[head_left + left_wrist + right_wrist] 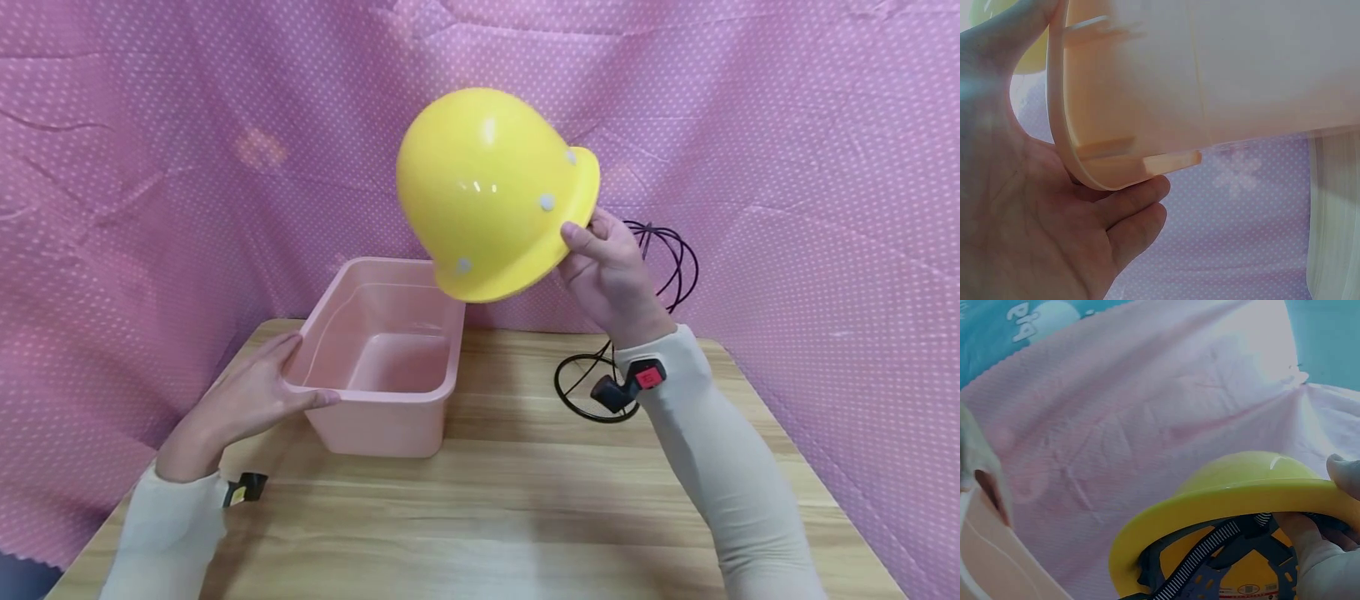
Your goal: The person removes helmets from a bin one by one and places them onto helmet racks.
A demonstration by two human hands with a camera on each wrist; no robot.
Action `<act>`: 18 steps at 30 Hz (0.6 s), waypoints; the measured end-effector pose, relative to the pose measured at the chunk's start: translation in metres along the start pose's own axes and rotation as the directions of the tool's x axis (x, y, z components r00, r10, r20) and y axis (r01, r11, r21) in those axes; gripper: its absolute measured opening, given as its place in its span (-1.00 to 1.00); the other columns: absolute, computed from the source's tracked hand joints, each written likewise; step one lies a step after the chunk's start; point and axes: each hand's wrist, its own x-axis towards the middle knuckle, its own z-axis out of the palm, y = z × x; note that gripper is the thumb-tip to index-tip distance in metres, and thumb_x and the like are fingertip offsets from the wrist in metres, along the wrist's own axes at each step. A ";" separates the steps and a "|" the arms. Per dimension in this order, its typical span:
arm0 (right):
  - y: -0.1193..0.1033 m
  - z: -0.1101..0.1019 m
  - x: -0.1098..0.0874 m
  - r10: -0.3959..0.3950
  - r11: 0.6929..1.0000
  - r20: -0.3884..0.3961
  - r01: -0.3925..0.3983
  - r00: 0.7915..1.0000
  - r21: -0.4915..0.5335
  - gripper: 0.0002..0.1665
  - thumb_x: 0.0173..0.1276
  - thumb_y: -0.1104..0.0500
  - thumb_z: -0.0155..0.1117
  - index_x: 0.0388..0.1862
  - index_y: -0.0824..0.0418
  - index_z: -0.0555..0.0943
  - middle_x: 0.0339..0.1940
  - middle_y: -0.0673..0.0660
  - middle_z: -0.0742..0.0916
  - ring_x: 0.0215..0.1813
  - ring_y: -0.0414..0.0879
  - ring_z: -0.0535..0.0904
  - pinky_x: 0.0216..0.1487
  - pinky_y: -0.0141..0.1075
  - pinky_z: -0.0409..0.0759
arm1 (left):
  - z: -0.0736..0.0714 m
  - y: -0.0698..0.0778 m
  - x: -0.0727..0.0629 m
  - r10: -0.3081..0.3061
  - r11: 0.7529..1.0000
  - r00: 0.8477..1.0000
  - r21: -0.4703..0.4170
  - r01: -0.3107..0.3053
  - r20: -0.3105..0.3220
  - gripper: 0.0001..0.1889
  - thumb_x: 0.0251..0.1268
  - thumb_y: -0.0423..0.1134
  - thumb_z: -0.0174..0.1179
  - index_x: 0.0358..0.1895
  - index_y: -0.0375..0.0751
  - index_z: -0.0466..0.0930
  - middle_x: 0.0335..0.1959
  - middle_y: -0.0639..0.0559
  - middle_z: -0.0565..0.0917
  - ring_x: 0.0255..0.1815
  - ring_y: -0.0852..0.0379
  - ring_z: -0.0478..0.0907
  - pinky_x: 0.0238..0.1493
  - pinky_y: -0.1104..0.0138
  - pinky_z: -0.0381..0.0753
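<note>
My right hand (611,271) grips a yellow hard hat (487,183) by its brim, thumb on the outer face and fingers tucked inside. The hat is tilted in the air, above and to the right of a pink plastic bin (397,429). Inside the shell, the right wrist view shows a dark suspension harness and a striped strap (1200,559). At the bin's near left corner, my left hand (258,387) spans the rim, its thumb along the front edge and its fingers on the left side. In the left wrist view, fingers (1138,225) lie against the rim's underside.
A coiled black cable (566,396) lies at the back right of the wooden table (465,525), partly behind the right forearm. Pink dotted cloth (810,208) hangs around the back and sides. Small cameras are strapped to both wrists.
</note>
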 end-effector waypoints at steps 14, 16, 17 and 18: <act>-0.038 -0.032 -0.003 -0.169 0.969 -0.081 0.181 0.982 0.167 -0.38 0.45 0.53 0.01 0.48 0.49 0.22 0.35 0.33 0.59 0.34 0.10 0.61 0.40 -0.20 0.55 | -0.002 0.000 -0.002 0.020 1.000 1.000 -0.023 -0.019 0.008 0.19 0.07 0.40 0.36 0.61 -0.28 0.06 0.54 -0.34 0.29 0.52 -0.40 0.25 0.42 -0.30 0.27; -0.041 -0.038 -0.004 -0.193 0.965 -0.099 0.207 0.976 0.158 -0.41 0.45 0.52 0.01 0.44 0.49 0.26 0.31 0.33 0.61 0.32 0.10 0.63 0.38 -0.21 0.56 | -0.002 -0.001 -0.003 0.025 0.999 1.000 -0.029 -0.025 0.000 0.18 0.06 0.40 0.37 0.60 -0.26 0.09 0.53 -0.31 0.32 0.51 -0.37 0.28 0.42 -0.28 0.29; -0.043 -0.041 -0.005 -0.203 0.963 -0.111 0.219 0.973 0.156 -0.43 0.44 0.52 0.02 0.42 0.50 0.28 0.29 0.33 0.63 0.30 0.10 0.64 0.38 -0.21 0.57 | -0.001 -0.001 -0.003 0.028 0.999 1.000 -0.031 -0.028 -0.004 0.17 0.06 0.39 0.37 0.60 -0.26 0.10 0.52 -0.30 0.33 0.50 -0.35 0.29 0.41 -0.27 0.30; -0.045 -0.044 -0.005 -0.216 0.960 -0.121 0.233 0.969 0.152 -0.45 0.44 0.52 0.02 0.40 0.51 0.30 0.27 0.33 0.64 0.29 0.10 0.64 0.37 -0.21 0.57 | -0.001 -0.001 -0.003 0.031 0.999 0.999 -0.032 -0.032 -0.009 0.17 0.05 0.39 0.38 0.59 -0.26 0.12 0.51 -0.29 0.35 0.49 -0.34 0.31 0.41 -0.26 0.31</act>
